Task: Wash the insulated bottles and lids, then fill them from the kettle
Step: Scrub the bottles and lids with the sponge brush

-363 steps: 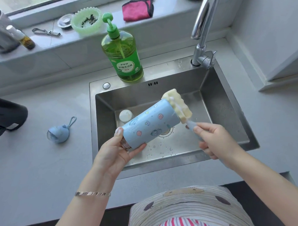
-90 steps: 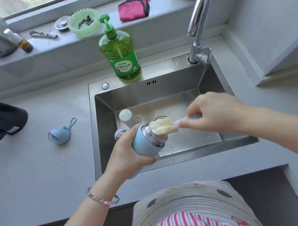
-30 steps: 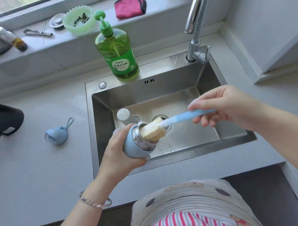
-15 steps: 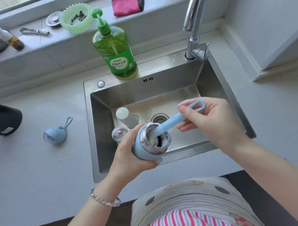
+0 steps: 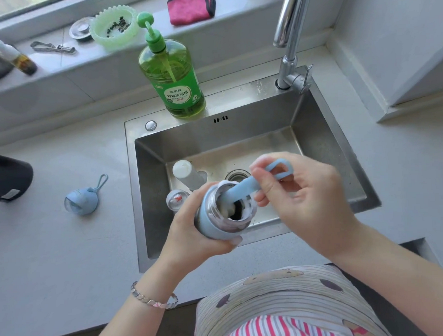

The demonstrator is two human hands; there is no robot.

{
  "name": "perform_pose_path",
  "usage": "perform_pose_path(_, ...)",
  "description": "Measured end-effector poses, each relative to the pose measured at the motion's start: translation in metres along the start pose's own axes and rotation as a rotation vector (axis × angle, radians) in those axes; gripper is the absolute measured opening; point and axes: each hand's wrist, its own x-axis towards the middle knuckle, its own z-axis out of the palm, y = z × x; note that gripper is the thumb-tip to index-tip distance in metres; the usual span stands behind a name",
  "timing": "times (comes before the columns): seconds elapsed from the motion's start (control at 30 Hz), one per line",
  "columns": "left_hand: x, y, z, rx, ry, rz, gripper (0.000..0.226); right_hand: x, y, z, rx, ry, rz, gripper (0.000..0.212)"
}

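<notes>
My left hand [image 5: 192,234] grips a light blue insulated bottle [image 5: 212,218] over the front of the sink [image 5: 322,144], its steel mouth turned up toward me. My right hand [image 5: 309,197] holds the blue handle of a sponge brush [image 5: 256,184]; the sponge end is down inside the bottle's mouth among white foam. A second, white bottle [image 5: 188,174] lies in the sink basin, with a small clear lid [image 5: 176,198] beside it. A blue lid with a loop strap [image 5: 83,199] rests on the counter at the left.
A green dish soap pump bottle [image 5: 174,79] stands behind the sink, with the tap [image 5: 288,39] at the back right. A black kettle [image 5: 7,177] shows at the left edge. The window sill holds a green dish [image 5: 114,27], a pink cloth [image 5: 189,5] and small items.
The sponge end went from the bottle's rim down into its mouth, and my right hand moved in close above the bottle. The bottle's mouth has turned more upward.
</notes>
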Motion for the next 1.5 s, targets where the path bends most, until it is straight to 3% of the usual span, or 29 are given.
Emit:
perform_pose_path(0.1,0.000,0.002,-0.005,-0.039,0.045,-0.013,0.079,0.001,-0.002,-0.006,-0.043,0.045,-0.068,0.009)
perform_pose_path(0.23,0.002,0.003,-0.005,0.038,0.030,0.030,0.080,-0.005,0.007,0.004,-0.156,-0.046,-0.097,0.018)
perform_pose_path(0.37,0.004,0.000,-0.008,0.002,0.078,-0.073,0.080,0.005,0.004,-0.005,-0.139,0.035,-0.076,0.017)
perform_pose_path(0.53,0.003,0.002,-0.001,0.045,0.022,0.006,0.080,0.001,0.015,0.007,-0.176,-0.084,-0.051,0.022)
perform_pose_path(0.7,0.001,0.005,-0.002,0.053,0.055,0.099,0.079,0.002,0.010,-0.002,-0.160,-0.036,-0.134,0.021)
perform_pose_path(0.77,0.002,0.008,0.002,0.072,0.094,0.154,0.078,0.000,0.012,0.002,-0.106,-0.072,-0.033,0.024)
perform_pose_path(0.9,0.000,0.003,0.000,0.004,0.167,0.111,0.080,0.014,-0.001,-0.010,0.247,-0.090,0.354,0.032)
perform_pose_path(1.17,0.002,-0.005,0.005,0.018,0.187,0.147,0.080,0.009,-0.010,-0.003,0.408,-0.091,0.400,0.038)
perform_pose_path(1.33,-0.001,-0.009,0.001,0.077,0.219,0.182,0.080,0.027,-0.015,-0.022,0.406,0.039,0.438,0.046)
perform_pose_path(1.5,0.002,-0.011,0.003,0.111,0.275,0.204,0.076,0.009,-0.020,-0.006,0.397,-0.020,0.456,0.041)
